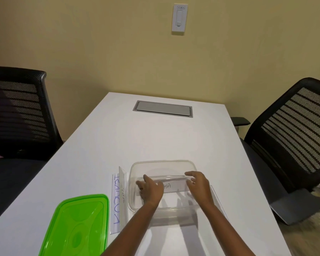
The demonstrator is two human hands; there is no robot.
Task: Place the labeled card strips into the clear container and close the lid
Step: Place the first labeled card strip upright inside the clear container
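Note:
A clear rectangular container (161, 164) stands open on the white table (137, 137). Inside it, both hands hold one labeled card strip (174, 186) by its ends. My left hand (150, 189) grips the left end, my right hand (198, 183) the right end. Handwritten letters show in the strip's middle. Two more labeled strips (118, 198) lie side by side on the table just left of the container. Another strip (217, 200) lies along the container's right side. The green lid (78, 226) rests flat at the near left.
A grey cable hatch (163, 109) is set into the far end of the table. Black mesh chairs stand at the left (17, 111) and right (296, 133). A wall switch (179, 18) is on the beige wall.

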